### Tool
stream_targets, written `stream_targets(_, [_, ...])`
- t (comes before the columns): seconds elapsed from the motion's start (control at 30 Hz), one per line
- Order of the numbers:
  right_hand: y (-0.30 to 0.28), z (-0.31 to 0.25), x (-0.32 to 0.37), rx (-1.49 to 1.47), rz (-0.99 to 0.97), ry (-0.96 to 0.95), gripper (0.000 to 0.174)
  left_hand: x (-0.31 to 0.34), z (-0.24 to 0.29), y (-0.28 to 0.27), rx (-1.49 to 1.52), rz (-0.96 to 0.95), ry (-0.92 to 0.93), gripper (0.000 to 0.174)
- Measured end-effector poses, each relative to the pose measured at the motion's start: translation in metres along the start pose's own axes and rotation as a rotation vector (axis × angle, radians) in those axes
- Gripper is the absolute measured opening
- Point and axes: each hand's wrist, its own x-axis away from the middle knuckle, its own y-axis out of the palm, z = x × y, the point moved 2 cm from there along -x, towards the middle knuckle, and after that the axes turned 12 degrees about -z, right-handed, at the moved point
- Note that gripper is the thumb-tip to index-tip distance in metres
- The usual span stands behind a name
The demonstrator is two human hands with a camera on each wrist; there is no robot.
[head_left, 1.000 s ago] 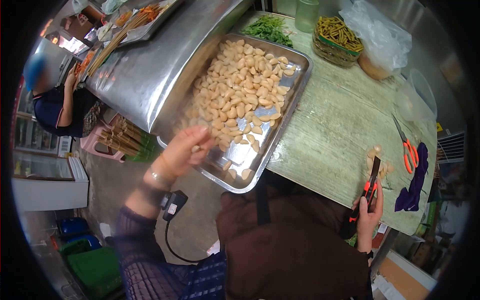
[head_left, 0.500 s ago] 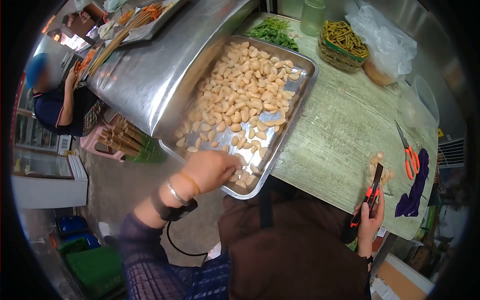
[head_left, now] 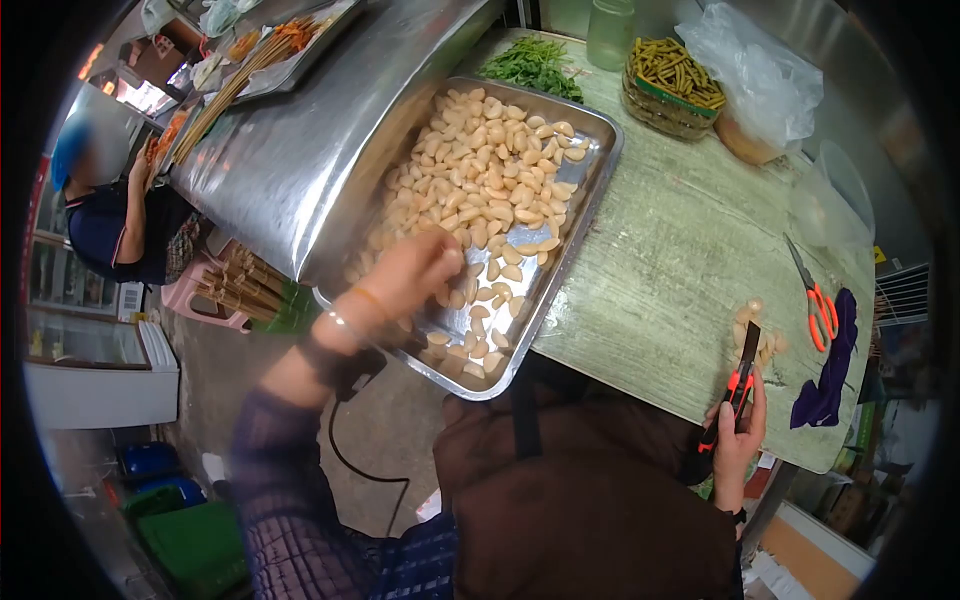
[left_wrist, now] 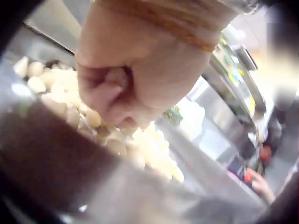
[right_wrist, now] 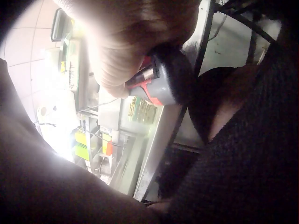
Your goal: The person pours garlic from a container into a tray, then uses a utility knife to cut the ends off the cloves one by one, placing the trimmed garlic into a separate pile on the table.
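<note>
Many peeled garlic cloves point(head_left: 490, 165) lie in a steel tray point(head_left: 572, 250), heaped toward the far end and scattered singly near its front corner. My left hand point(head_left: 410, 272) is over the tray's left part, fingers curled in. In the left wrist view a pale, clove-like piece shows between the curled fingers of this hand point(left_wrist: 140, 60), close above the garlic. At the table's front right, my right hand point(head_left: 738, 440) grips a red and black utility knife point(head_left: 741, 380) with its dark blade pointing away. Small garlic pieces point(head_left: 770, 345) lie beside that blade.
Orange-handled scissors point(head_left: 822, 312) and a purple cloth point(head_left: 828, 385) lie at the table's right. Behind are green herbs point(head_left: 535, 68), a container of cut green pieces point(head_left: 672, 85) and a plastic bag point(head_left: 765, 75). Another person point(head_left: 125, 215) stands at the far left.
My left hand dipped to the tray's front corner, then moved back up and away over the cloves. More cloves now lie at that corner. The right hand keeps its hold on the utility knife.
</note>
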Motion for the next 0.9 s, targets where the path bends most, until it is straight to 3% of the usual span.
stream_targets(0.07, [0.002, -0.002, 0.000, -0.002, 0.007, 0.013, 0.063, 0.019, 0.008, -0.019, 0.668, 0.002, -0.128, 0.015])
stream_targets(0.17, [0.000, -0.002, 0.000, -0.004, 0.003, 0.021, 0.063, 0.039, -0.002, -0.039, 1.227, -0.070, 0.026, 0.018])
stream_targets(0.33, [0.000, 0.000, 0.000, -0.005, 0.007, 0.012, 0.063, 0.045, -0.026, -0.034, 1.293, -0.036, -0.025, 0.017])
stream_targets(0.57, [0.001, -0.002, -0.002, -0.011, 0.008, 0.007, 0.063, 0.032, -0.027, -0.018, 0.665, 0.069, -0.155, 0.014])
stream_targets(0.6, [0.001, -0.002, -0.002, -0.007, 0.006, 0.005, 0.063, 0.024, -0.029, -0.008, 0.381, 0.220, 0.002, 0.007])
stream_targets(0.7, [0.001, -0.003, -0.001, -0.017, 0.001, 0.012, 0.063, 0.020, -0.017, -0.003, -0.415, 0.237, 0.152, 0.017])
stream_targets(0.9, [-0.003, 0.006, 0.000, -0.041, -0.006, 0.012, 0.065, 0.007, -0.016, 0.009, -0.749, 0.281, 0.085, 0.017])
